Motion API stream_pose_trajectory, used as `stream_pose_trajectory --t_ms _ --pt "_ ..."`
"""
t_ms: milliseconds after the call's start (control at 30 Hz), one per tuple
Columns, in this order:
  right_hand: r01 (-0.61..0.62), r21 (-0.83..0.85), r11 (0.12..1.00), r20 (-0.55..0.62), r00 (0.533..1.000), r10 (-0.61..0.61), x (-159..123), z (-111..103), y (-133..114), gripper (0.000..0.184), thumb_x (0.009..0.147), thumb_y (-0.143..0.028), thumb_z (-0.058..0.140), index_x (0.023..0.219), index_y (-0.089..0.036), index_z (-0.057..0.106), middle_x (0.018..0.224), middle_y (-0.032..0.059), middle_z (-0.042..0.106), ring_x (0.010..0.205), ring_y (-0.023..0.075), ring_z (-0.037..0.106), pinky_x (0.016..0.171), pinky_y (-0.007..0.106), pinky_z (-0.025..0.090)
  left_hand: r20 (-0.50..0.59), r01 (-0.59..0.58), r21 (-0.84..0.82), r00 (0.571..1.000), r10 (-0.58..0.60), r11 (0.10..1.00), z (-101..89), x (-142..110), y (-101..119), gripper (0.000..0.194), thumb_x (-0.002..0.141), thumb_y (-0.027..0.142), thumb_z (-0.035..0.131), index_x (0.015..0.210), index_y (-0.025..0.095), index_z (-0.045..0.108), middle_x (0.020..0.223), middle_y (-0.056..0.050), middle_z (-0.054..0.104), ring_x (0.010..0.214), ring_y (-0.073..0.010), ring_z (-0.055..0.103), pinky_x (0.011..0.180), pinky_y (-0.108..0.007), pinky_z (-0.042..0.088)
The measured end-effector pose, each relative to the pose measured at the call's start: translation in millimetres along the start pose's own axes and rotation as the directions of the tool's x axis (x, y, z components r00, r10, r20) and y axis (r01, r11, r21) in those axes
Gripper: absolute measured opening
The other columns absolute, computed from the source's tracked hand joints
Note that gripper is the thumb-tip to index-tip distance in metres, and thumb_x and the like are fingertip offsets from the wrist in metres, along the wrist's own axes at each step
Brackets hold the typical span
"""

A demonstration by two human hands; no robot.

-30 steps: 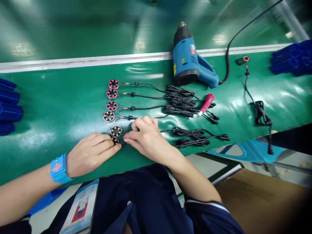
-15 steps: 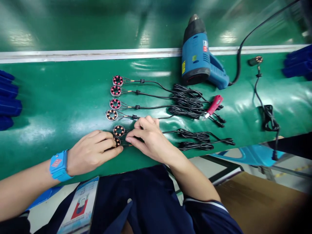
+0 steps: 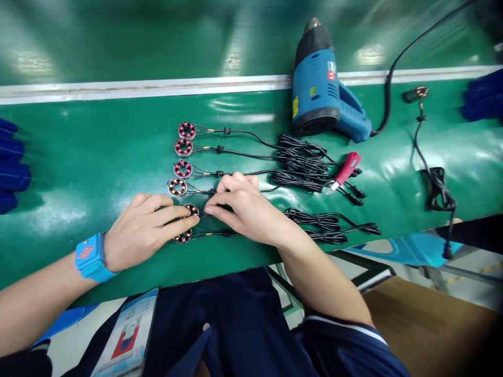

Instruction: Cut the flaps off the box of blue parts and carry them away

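Observation:
Several ring-shaped motor stators lie in a column on the green mat, each wired to a black cable. My left hand [image 3: 147, 228], with a blue strap at the wrist, pinches a copper-wound stator [image 3: 192, 209], the second from the near end; the fingers cover part of it. My right hand [image 3: 239, 207] has thumb and index finger pinched on the thin lead wires just right of that stator. The nearest stator [image 3: 183, 236] lies just below my left fingertips. Beyond my hands sit another copper-coloured stator [image 3: 177, 187] and red-wound ones, including this stator [image 3: 183, 169].
A blue heat gun [image 3: 316, 89] lies at the back, its cord running right. A red-handled cutter [image 3: 346, 172] rests on the bundled cables [image 3: 302, 162]. At right is a separate stator with cable [image 3: 438, 191]. Blue bins [image 3: 13, 167] stand at far left, more [image 3: 485, 97] far right.
My left hand has gone from the nearest stator to the one beyond it, leaving the nearest on the mat. My right hand has shifted slightly away from me, to that stator's wires.

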State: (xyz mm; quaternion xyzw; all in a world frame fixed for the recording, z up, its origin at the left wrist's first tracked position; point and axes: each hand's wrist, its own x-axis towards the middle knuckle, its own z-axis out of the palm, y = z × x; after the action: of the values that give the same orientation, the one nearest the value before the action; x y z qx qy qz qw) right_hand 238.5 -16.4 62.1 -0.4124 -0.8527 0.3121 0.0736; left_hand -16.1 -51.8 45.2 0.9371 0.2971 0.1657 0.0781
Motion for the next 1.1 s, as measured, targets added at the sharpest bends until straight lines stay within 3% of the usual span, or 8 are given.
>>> stream_pose_trajectory --t_ms 133,367,800,900,1000,1100 --pt "0.003 0.02 1.0 0.035 0.999 -0.004 -2 0 -1 0.009 0.096 -0.031 0.07 0.095 -0.023 0.076 0.092 0.0021 0.054 0.093 0.019 0.044 0.081 0.035 0.023 0.023 -0.003 0.005 1.0 0.003 1.0 -1.4 1 0 0.032 0.097 0.014 0.056 0.126 0.024 0.064 0.118 0.003 0.072 0.097 -0.021 0.053 0.072 -0.035 0.032" --pt "-0.108 0.04 0.993 -0.101 0.989 0.111 0 8 -4 0.011 0.097 -0.027 0.067 0.091 -0.02 0.074 0.088 0.0024 0.051 0.09 0.0196 0.044 0.081 0.035 0.024 0.021 -0.06 -0.001 0.998 0.06 0.998 -2.2 3 -2 0.031 0.098 0.012 0.053 0.125 0.021 0.065 0.114 0.003 0.073 0.09 -0.0204 0.05 0.069 -0.034 0.031" --pt "-0.084 0.06 0.995 -0.119 0.989 0.09 -3 10 -2 0.015 0.1 -0.029 0.062 0.099 -0.022 0.076 0.089 0.003 0.054 0.09 0.0195 0.045 0.081 0.034 0.025 0.004 -0.007 0.001 1.0 0.007 1.0 -1.6 3 0 0.034 0.095 0.015 0.059 0.129 0.015 0.061 0.108 -0.004 0.073 0.09 -0.0196 0.056 0.07 -0.033 0.035" --pt "-0.07 0.007 0.998 -0.203 0.977 0.07 -14 -5 -6 0.019 0.103 -0.029 0.056 0.107 -0.025 0.075 0.091 0.0038 0.056 0.091 0.0204 0.048 0.081 0.036 0.027 0.001 0.018 -0.003 1.0 -0.018 1.0 0.1 3 0 0.035 0.095 0.016 0.061 0.129 0.016 0.061 0.107 -0.005 0.072 0.089 -0.0193 0.057 0.07 -0.033 0.036" --pt "-0.143 -0.123 0.982 -0.348 0.933 0.092 -30 -41 0 0.023 0.102 -0.029 0.055 0.116 -0.028 0.072 0.098 0.0059 0.061 0.097 0.024 0.052 0.086 0.04 0.029 -0.009 0.028 -0.036 1.0 -0.028 0.999 3.1 2 0 0.037 0.094 0.015 0.062 0.131 0.017 0.059 0.107 -0.005 0.072 0.093 -0.0192 0.059 0.073 -0.033 0.038" --pt "-0.389 -0.275 0.879 -0.552 0.812 0.187 -41 -89 29 0.029 0.097 -0.028 0.06 0.124 -0.026 0.07 0.107 0.0097 0.064 0.109 0.031 0.052 0.093 0.048 0.03 -0.05 0.02 -0.076 0.998 -0.024 0.997 4.3 -1 -1 0.036 0.092 0.015 0.066 0.127 0.019 0.061 0.107 -0.004 0.072 0.097 -0.0197 0.061 0.078 -0.033 0.041"
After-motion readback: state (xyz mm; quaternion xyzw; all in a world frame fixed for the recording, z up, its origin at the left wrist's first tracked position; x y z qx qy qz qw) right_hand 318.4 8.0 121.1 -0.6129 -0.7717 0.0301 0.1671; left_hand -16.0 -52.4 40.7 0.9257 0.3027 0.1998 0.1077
